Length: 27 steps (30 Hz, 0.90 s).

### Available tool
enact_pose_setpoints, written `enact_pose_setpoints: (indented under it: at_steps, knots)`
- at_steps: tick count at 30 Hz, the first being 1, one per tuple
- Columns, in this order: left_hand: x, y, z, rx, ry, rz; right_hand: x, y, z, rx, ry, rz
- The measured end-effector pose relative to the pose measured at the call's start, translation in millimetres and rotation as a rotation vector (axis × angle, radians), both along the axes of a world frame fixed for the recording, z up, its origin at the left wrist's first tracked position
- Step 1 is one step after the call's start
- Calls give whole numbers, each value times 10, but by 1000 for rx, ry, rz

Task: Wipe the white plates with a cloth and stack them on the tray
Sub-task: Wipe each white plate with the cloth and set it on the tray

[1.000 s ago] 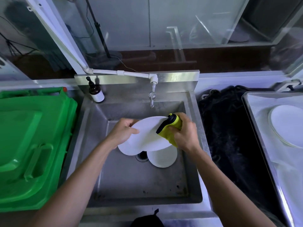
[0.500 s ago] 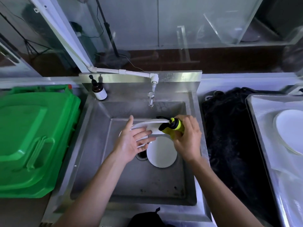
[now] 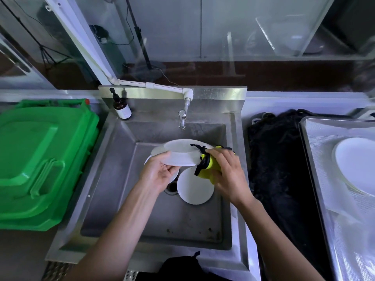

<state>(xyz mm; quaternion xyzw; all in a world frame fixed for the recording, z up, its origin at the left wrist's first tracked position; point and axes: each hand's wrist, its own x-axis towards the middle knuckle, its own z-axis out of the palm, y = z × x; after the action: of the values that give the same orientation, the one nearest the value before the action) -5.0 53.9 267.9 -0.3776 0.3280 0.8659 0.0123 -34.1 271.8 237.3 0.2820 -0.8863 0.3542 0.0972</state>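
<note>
Over the sink (image 3: 113,179), the left hand (image 3: 158,173) grips the rim of a stiff, probably slippery, breakable white plate (image 3: 178,153), best held at opposite edges, while the right hand (image 3: 225,175) clutches the soft cloth (image 3: 209,165) against it.

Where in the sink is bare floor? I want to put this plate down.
Free: the sink floor's near part, below the lying plate, and the left strip. Crowded: around the drain, under both hands.

A white plate (image 3: 178,154) is being held tilted above the sink, a yellow cloth (image 3: 209,166) being pressed against its right edge; stacked plates (image 3: 357,165) are lying on the tray (image 3: 316,179).
</note>
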Motion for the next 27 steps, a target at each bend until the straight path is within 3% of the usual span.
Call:
enact_pose_setpoints:
  at_steps: [5,10,27]
  knots:
    - [101,-79,-105,-129,93,-32,61,91,72,-321,-409,-52]
    - [178,-62,-179,-174,130,-76,18,-120,156,-458,-444,-90]
    - [310,151,-46,-145,119,-107,109,-393,72,-101,-262,-101]
